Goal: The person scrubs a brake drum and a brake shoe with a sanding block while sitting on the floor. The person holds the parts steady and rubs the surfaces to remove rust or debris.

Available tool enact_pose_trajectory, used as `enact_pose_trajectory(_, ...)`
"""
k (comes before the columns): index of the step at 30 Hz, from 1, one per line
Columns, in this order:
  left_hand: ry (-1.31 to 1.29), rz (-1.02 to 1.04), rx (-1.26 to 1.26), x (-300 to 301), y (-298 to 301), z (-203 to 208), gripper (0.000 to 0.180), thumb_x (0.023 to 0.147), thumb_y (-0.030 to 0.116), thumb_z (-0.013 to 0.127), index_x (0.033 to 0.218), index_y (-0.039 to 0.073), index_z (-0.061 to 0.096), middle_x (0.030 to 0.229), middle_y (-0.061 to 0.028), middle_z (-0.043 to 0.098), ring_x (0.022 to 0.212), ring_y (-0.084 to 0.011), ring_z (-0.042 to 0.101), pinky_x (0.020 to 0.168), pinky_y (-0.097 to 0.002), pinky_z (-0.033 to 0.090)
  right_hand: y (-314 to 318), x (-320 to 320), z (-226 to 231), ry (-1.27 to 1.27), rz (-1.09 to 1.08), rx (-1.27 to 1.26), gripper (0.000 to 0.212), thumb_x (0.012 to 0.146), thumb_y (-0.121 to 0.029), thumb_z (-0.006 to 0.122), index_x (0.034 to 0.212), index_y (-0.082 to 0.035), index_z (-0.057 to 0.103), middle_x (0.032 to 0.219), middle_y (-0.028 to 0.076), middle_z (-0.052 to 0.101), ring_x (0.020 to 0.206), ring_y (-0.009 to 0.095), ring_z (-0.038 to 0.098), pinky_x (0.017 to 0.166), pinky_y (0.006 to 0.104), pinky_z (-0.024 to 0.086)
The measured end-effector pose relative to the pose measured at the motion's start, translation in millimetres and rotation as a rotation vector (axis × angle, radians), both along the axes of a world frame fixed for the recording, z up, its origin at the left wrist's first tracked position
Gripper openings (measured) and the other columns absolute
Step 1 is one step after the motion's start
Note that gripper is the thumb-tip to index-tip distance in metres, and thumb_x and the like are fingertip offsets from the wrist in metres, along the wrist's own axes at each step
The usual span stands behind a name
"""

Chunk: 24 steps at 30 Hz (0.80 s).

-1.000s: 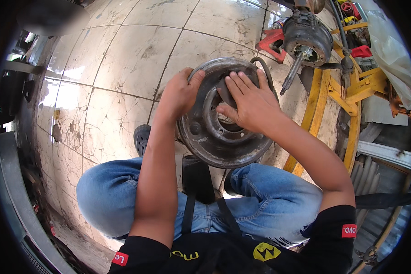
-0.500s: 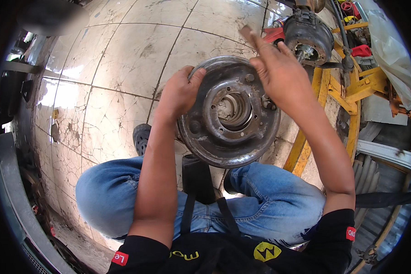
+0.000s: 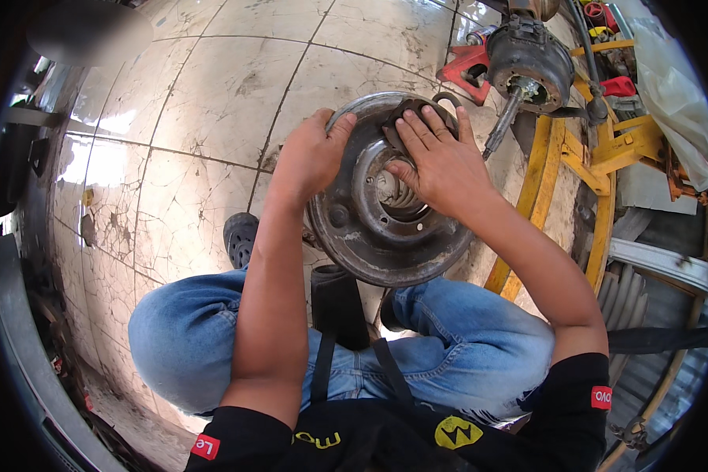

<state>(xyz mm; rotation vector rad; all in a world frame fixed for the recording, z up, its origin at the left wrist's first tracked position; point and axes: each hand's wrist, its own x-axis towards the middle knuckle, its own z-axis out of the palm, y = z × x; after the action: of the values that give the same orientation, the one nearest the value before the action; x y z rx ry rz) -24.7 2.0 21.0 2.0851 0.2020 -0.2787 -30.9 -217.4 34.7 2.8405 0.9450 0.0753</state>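
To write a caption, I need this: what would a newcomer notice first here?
The large round metal part at centre comes first: the left hand grips its rim, the right hand lies over it. At upper right, a dark drum with a protruding shaft stands out near a yellow frame.

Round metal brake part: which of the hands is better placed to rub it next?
Probably the right hand: it lies spread over a dark brown sheet on the round metal brake part. The left hand grips the upper-left edge, so it seems better for steadying.
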Motion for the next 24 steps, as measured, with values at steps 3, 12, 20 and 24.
enact_pose_trajectory(3,-0.106,0.034,0.073,-5.2,-3.9,-2.4,0.059,0.099,0.042,0.053,0.125,-0.012,0.055,0.113,-0.0306,0.064,0.11,-0.0367,0.062,0.094,-0.0385,0.046,2.6,-7.1,14.7,0.117,-0.032,-0.039,0.072,0.098,-0.059,0.034,0.141,-0.003,0.048,0.146,0.012,0.049,0.139,0.028,0.04,0.117,0.0578,0.014)
enact_pose_trajectory(12,-0.024,-0.034,0.007,-2.4,2.6,0.3,0.061,0.098,0.044,0.052,0.125,-0.01,0.055,0.115,-0.0331,0.062,0.114,-0.0433,0.059,0.097,-0.043,0.045,10.9,-5.1,9.8,0.072,-0.075,-0.125,0.083,0.096,-0.066,0.026,0.144,0.0,0.042,0.151,0.013,0.042,0.145,0.026,0.032,0.119,0.0558,0.008)
enact_pose_trajectory(20,-0.049,-0.022,0.032,-3.4,0.5,-2.4,0.06,0.098,0.044,0.052,0.124,-0.01,0.055,0.114,-0.0326,0.062,0.113,-0.0398,0.06,0.096,-0.0411,0.045,11.8,-7.2,2.7,-0.024,-0.108,-0.14,0.085,0.096,-0.068,0.027,0.144,0.001,0.041,0.151,0.014,0.042,0.144,0.028,0.032,0.118,0.0554,0.011)
enact_pose_trajectory(24,-0.116,0.059,0.109,-8.6,-4.6,-6.1,0.058,0.099,0.042,0.052,0.123,-0.01,0.056,0.111,-0.0316,0.064,0.11,-0.0389,0.061,0.094,-0.0398,0.046,17.7,-9.6,28.9,0.24,-0.145,-0.184,0.087,0.095,-0.068,0.026,0.146,0.0,0.039,0.152,0.014,0.041,0.144,0.027,0.032,0.118,0.0553,0.011)
